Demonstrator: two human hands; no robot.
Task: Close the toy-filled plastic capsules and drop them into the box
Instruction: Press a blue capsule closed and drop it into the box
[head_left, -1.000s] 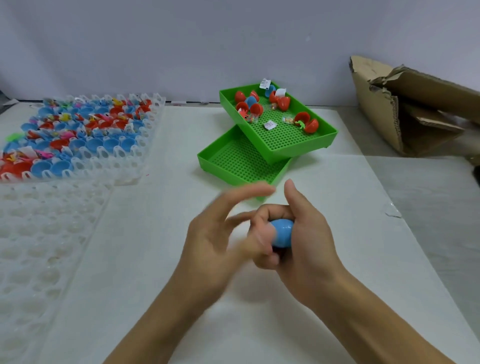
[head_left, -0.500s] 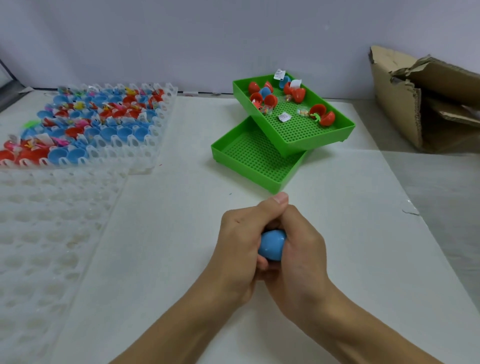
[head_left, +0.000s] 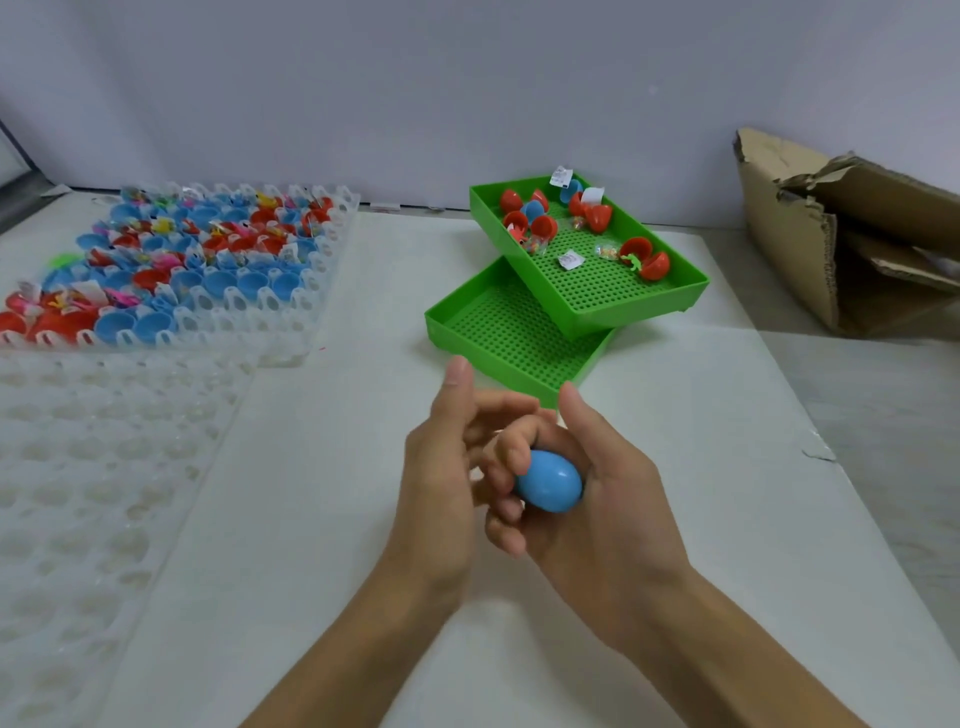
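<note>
Capsule: a blue capsule (head_left: 549, 480) sits low in the centre of the frame, above the desk (head_left: 322, 519), and looks closed from here, though its seam is hidden.
Right hand: the right hand (head_left: 587, 499) cradles it, its fingers (head_left: 511, 452) curled round the far side.
Left hand: the left hand (head_left: 441, 467) is just beside it, thumb raised, fingers loose and holding nothing.
Risk of a slip: the shell looks smooth and round, so I'd guess a loose hold on the way over could send it rolling off across the desk.
Risk at the seam: if the halves are not fully snapped, the drop may pop them apart and spill the toy.
Clear tray: the empty moulded tray (head_left: 78, 493) lies at lower left.
Green trays: at centre, the lower green tray (head_left: 498, 332) looks empty; the upper green tray (head_left: 597, 291) rests askew on it with open red and blue halves, small toys and paper slips.
Filled tray: the filled tray (head_left: 332, 244) at upper left holds rows of open red and blue halves with toys.
Box: the cardboard box (head_left: 789, 249) lies on its side at far right, well apart from both hands; its contents are hidden.
</note>
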